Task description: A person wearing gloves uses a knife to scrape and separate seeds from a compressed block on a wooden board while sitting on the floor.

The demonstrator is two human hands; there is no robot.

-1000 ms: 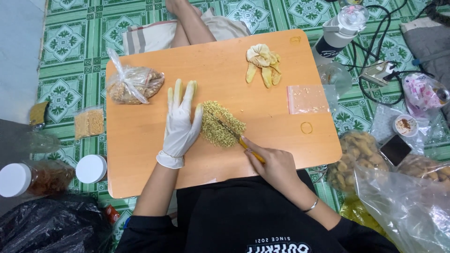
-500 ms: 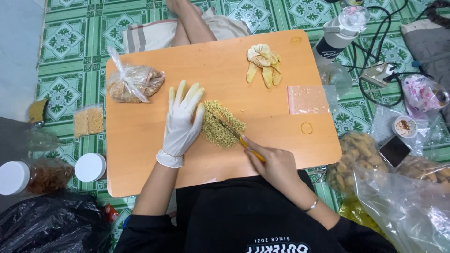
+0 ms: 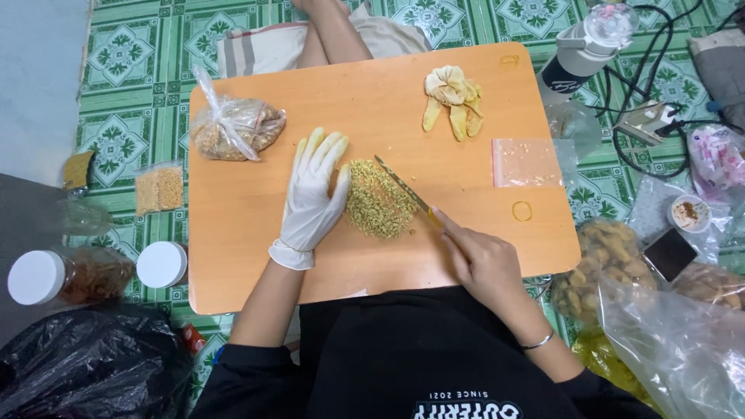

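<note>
Two hands flank the heap of yellow-green crumbs [image 3: 378, 208]: my gloved left hand [image 3: 312, 198] lies flat and open against its left edge, my bare right hand [image 3: 483, 260] grips a knife [image 3: 403, 188], whose blade runs diagonally up-left from my fingers along the heap's right edge.
</note>
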